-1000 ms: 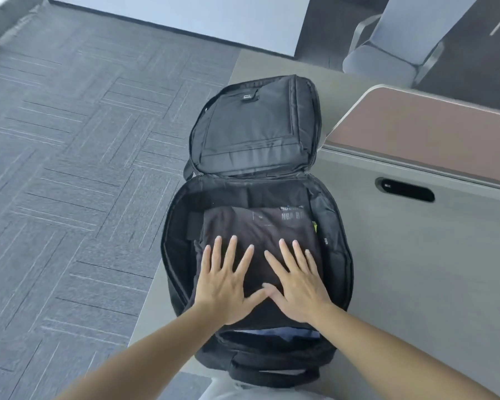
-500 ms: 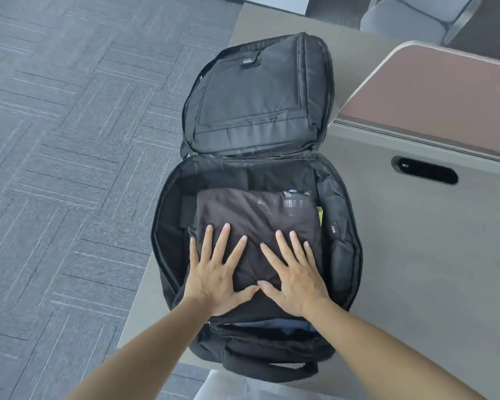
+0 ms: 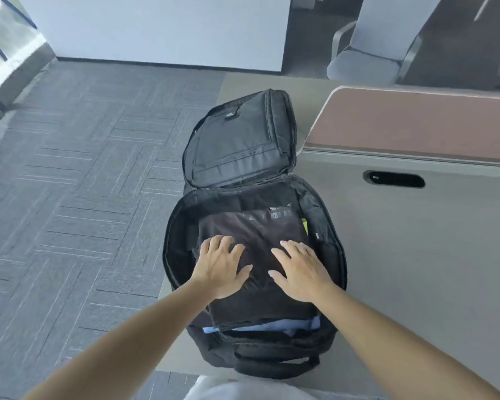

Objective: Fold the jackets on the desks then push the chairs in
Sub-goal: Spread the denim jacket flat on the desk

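While your palms rest on the folded dark garment (image 3: 260, 235), neither hand grips anything. Left hand (image 3: 220, 267) sits on its 9 o'clock half and right hand (image 3: 300, 272) on its 3 o'clock half. Fingers are spread and loosely bent with the tips on the fabric. Your thumbs point toward each other with a gap between them.

The garment lies inside the main compartment of the black backpack (image 3: 254, 350), which lies unzipped on the grey desk (image 3: 416, 255), at the desk's 9 o'clock edge. Pale lettering runs along the garment's 12 o'clock edge; "NBA" is readable, the rest is blurred. Light blue fabric (image 3: 272, 324) shows under the garment at 6 o'clock. A yellow-green sliver (image 3: 304, 226) shows at its 2 o'clock corner; can't tell what it is.

The lid flap (image 3: 240, 142) is thrown back at 12 o'clock, lining up. The carry handle (image 3: 274, 365) is at 6 o'clock, nearest you.

A black oval cable slot (image 3: 394, 179) is set in the desk at 2 o'clock of the bag. A brown panel (image 3: 416, 122) lies beyond it. A grey chair (image 3: 367, 53) stands at 1 o'clock, well apart from the bag. Grey carpet tiles (image 3: 70, 168) fill the 9 o'clock side.
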{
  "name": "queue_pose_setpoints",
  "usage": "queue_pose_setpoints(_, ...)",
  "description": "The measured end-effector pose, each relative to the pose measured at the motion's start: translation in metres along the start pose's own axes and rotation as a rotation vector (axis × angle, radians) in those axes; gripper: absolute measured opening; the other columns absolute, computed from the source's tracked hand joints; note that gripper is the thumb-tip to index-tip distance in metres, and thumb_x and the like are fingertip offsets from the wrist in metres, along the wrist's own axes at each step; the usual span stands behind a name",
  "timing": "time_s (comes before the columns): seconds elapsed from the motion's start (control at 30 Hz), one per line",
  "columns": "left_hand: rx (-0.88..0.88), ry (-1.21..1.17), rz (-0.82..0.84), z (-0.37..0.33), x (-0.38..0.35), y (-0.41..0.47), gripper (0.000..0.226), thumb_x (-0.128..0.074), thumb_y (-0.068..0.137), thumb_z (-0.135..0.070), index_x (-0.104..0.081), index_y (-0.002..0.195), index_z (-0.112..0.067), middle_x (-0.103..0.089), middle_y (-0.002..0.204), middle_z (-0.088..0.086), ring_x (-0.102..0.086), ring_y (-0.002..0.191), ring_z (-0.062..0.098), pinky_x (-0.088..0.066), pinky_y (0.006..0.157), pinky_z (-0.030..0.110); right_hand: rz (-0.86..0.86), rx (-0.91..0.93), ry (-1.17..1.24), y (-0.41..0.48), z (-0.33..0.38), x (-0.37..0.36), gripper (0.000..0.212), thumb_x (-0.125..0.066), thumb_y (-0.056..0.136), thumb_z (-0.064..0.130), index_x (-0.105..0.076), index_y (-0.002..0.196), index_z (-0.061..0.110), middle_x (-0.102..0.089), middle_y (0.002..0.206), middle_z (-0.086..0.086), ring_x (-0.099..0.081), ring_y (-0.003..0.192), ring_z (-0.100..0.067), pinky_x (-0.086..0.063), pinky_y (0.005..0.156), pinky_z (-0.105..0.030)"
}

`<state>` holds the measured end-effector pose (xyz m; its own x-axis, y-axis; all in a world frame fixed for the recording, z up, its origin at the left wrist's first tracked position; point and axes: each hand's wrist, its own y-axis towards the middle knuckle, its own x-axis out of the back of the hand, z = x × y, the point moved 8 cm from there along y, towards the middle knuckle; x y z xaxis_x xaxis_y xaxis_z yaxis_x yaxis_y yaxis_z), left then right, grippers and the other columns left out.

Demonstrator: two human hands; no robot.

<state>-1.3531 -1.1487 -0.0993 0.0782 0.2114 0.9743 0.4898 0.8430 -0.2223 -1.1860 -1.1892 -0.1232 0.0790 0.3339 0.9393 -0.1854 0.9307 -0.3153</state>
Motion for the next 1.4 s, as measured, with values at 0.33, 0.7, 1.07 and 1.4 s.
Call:
queue_pose_setpoints(0.33, -0.508, -0.163, 0.098, -0.101, 0.024, -0.001, 0.042, -0.042, 0.100, -0.043, -0.053, 0.133, -0.021, -0.058, 0.126, -0.002, -0.058, 0.114, 0.024, -0.048, 0.095, 0.038, -0.053, -0.765, 0.270, -0.175, -0.062, 0.006, 0.020, -0.047, 0.098, 0.022, -0.047, 0.079, 0.019, -0.048, 0.090, -0.002, -0.056, 0.090, -0.031, -0.046, 0.073, -0.036)
queue_pose_setpoints(0.7, -1.100, 0.005, 0.212, -0.392, 0.028, -0.116, 0.024, -0.048, 0.097, -0.032, -0.063, 0.108, -0.018, -0.066, 0.112, 0.004, -0.062, 0.102, 0.029, -0.047, 0.081, 0.032, -0.247, -1.465, 0.505, -0.511, -0.061, -0.066, 0.039, -0.044, 0.098, 0.038, -0.051, 0.133, 0.023, -0.051, 0.135, -0.004, -0.051, 0.128, -0.027, -0.048, 0.098, -0.041)
queue_pose_setpoints(1.07, -1.289, 0.171, 0.165, -0.673, 0.010, -0.216, 0.032, -0.050, 0.096, -0.045, -0.063, 0.117, -0.025, -0.064, 0.120, 0.001, -0.061, 0.109, 0.026, -0.049, 0.086, 0.032, -0.370, -1.754, 0.657, -0.769, -0.123, -0.131, 0.041, -0.045, 0.101, 0.040, -0.051, 0.139, 0.026, -0.046, 0.142, 0.004, -0.058, 0.119, -0.023, -0.048, 0.094, -0.038)
queue_pose_setpoints(1.4, -1.337, 0.130, 0.157, -0.884, 0.021, -0.201, 0.027, -0.049, 0.094, -0.041, -0.064, 0.112, -0.026, -0.067, 0.116, 0.001, -0.063, 0.103, 0.029, -0.052, 0.087, 0.035, -0.412, -1.784, 0.641, -0.897, -0.289, -0.135, 0.036, -0.048, 0.100, 0.038, -0.057, 0.132, 0.026, -0.055, 0.135, 0.001, -0.057, 0.120, -0.025, -0.049, 0.094, -0.038)
